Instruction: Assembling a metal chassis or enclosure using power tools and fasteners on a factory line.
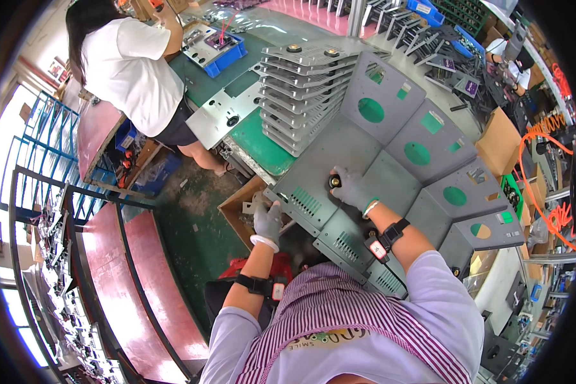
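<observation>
My right hand [353,187], in a grey glove, is closed on a small round black part [335,182] with a brass-coloured centre. It holds this part against the floor of a grey bent sheet-metal panel [313,163]. My left hand [267,220], also gloved, is beside that panel's near left edge, above an open cardboard box [232,208]. Its fingers are apart, and I see nothing held in them. Several like panels stand in a row to the right, each with an upright wall [422,148] cut with a round hole and slots.
A tall stack of flat metal plates [301,96] rises behind the panels. Beyond it a blue bin [224,59] sits on the bench. A person in a white shirt [134,70] works at the far left. Orange coiled hoses [560,221] hang at the right.
</observation>
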Demonstrator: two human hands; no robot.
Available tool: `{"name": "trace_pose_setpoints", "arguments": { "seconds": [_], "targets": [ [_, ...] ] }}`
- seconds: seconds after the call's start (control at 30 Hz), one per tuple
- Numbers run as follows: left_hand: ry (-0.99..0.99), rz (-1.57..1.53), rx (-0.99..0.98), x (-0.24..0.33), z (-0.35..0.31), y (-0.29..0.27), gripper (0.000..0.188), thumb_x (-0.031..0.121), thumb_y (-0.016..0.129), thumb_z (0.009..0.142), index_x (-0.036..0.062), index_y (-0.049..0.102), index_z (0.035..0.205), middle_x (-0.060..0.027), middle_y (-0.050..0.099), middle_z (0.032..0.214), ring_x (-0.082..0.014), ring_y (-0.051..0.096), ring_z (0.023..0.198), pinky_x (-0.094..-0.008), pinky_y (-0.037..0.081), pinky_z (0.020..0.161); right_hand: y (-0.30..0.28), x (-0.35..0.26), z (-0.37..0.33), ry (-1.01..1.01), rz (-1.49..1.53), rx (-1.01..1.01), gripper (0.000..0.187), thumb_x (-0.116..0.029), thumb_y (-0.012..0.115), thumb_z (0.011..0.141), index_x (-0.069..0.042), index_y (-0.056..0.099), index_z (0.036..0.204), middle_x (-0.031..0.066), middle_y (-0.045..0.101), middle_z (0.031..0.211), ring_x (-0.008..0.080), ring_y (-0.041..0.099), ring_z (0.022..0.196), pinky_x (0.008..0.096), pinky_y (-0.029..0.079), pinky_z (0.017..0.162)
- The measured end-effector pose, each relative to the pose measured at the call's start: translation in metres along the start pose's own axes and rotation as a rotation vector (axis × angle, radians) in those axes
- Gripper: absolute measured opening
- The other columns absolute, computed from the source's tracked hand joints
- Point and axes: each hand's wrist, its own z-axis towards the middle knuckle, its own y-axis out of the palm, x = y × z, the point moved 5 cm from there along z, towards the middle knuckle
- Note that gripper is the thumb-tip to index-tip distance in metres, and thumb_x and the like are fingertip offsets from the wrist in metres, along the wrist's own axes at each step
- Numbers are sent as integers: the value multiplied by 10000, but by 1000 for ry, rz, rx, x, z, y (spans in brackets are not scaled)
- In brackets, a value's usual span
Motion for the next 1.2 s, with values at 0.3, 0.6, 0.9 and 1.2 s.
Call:
{"name": "trace_pose_setpoints", "arguments": {
  "seconds": [0.3,0.6,0.9,1.2],
  "targets": [
    [566,248,-160,87,-63,50,156,179,586,794,29,546,802,-50,543,683,-91,490,660,-277,421,549,-45,-100,-74,-423,183,268,361,-52,570,677,-94,453,1015,176,518,904,373,518,812,428,433,670],
    [225,-362,-447,88,-91,37,238,213,508,852,-3,532,949,-24,563,780,-101,524,703,-229,424,622,-64,-115,-90,-257,681,315,169,-125,595,687,-27,505,790,132,505,726,284,503,633,373,425,594],
    [39,-1096,-937,74,-112,22,349,266,461,879,-5,447,1098,-103,560,943,-190,565,810,-329,470,709,-55,-116,-106,-605,587,295,194,-163,602,718,-34,566,858,83,563,804,190,567,687,317,442,579],
    [0,-1052,-833,54,-109,25,322,241,489,866,-9,469,1067,-106,564,907,-212,581,775,-372,495,728,-40,-116,-105,-502,402,199,222,-219,576,741,-55,602,887,142,595,794,282,587,647,316,464,578]
  ]
}}
